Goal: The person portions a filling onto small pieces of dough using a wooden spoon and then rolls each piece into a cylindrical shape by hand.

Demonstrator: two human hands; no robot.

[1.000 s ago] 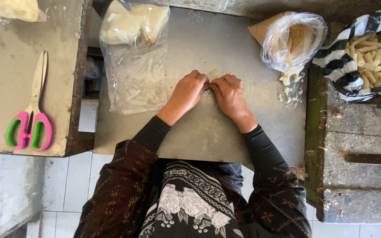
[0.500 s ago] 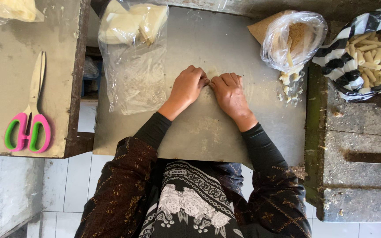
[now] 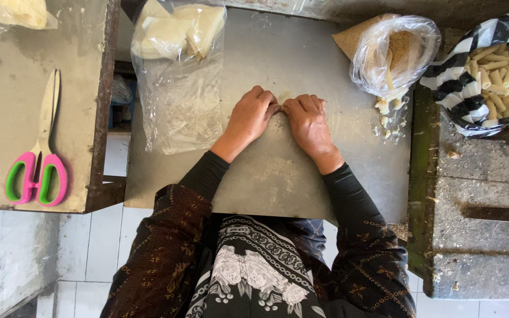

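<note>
Left hand point(image 3: 253, 115) & right hand point(image 3: 306, 119), knuckles up, fingertips meeting at centre of the metal work surface point(image 3: 278, 176); fingers curled down, whatever lies under them is hidden, so grip can't be told. Clear bag of pale sheets point(image 3: 175, 35) lies just left of hands; bag w/ crumbs point(image 3: 393, 53) and striped bag of rolled sticks point(image 3: 496, 70) to the right. Pink-green scissors point(image 3: 36, 159) sit on the side table point(image 3: 7, 88), well apart.

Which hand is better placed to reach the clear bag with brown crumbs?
Probably the right hand: the crumb bag lies on its side of the metal board, while the left hand is farther away.
</note>
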